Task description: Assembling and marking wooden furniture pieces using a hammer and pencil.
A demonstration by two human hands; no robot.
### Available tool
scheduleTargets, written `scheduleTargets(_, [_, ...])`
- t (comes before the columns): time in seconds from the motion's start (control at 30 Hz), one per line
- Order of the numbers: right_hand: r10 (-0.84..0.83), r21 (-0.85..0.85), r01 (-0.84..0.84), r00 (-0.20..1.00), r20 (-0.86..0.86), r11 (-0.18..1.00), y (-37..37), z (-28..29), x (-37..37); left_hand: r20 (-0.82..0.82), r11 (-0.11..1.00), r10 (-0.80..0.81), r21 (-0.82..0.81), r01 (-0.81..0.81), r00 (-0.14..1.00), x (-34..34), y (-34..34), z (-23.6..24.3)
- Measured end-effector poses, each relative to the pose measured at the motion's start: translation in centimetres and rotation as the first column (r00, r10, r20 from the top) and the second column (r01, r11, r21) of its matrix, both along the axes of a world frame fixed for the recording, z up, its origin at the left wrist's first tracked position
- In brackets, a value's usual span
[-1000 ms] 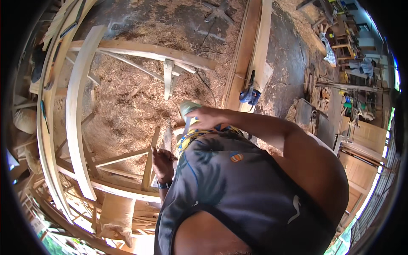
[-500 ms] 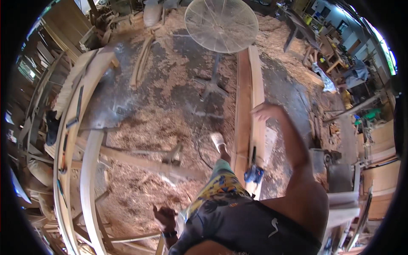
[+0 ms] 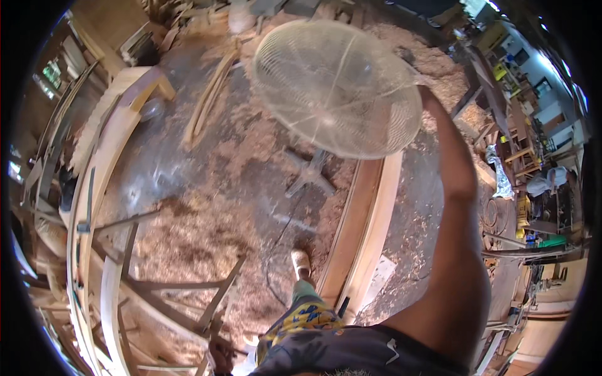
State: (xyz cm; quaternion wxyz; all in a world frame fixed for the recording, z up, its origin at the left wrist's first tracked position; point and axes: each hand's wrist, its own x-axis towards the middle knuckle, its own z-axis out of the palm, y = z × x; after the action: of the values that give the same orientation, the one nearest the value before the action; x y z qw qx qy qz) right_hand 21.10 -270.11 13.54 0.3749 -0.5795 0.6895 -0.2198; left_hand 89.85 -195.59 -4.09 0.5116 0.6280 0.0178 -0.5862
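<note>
A large pedestal fan (image 3: pixel 313 94) with a round wire guard stands ahead of me on a star-shaped base. My right arm stretches out to it. My right hand (image 3: pixel 427 94) is at the right rim of the guard; its fingers are hidden, so their grip cannot be made out. Low at the left, my left hand (image 3: pixel 219 354) hangs by the wooden framework (image 3: pixel 188 285). It is dark and smeared, and its fingers do not show clearly.
Two long wooden beams (image 3: pixel 367 219) run along the floor right of my foot. Curved timbers (image 3: pixel 111 301) stand at the left. Thin wood strips (image 3: pixel 210 97) lie near the fan. A cable (image 3: pixel 269 276) crosses the shavings. A cluttered bench (image 3: pixel 520 144) is at the right.
My right hand has gone from above the beams forward to the fan's rim. The fan appears larger and closer, its head more tilted. My left hand sits lower, nearer the framework.
</note>
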Motion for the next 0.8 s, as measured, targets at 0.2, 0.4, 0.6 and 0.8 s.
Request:
scheduleTargets(0.2, [0.412, -0.381, -0.564, 0.813, -0.411, 0.733, -4.2, -3.3, 8.8, 0.062, 0.988, -0.116, 0.111, 0.108, 0.991, -3.4, -11.4, -2.5])
scheduleTargets(0.4, [0.401, -0.12, -0.489, 0.813, -0.423, 0.864, -5.7, 3.3, 13.5, 0.06, 0.979, -0.182, 0.102, 0.175, 0.982, -4.8, -21.2, -3.5])
scheduleTargets(0.6, [0.352, 0.029, -0.571, 0.464, -0.813, 0.821, -12.8, -4.3, 11.3, 0.089, 0.96, -0.245, 0.159, 0.229, 0.965, -5.2, -25.7, -3.9])
scheduleTargets(0.8, [0.283, -0.148, -0.486, 0.701, -0.655, 0.862, -5.2, -4.9, 8.8, 0.14, 0.957, -0.206, 0.236, 0.169, 0.969, -2.8, -20.3, -5.4])
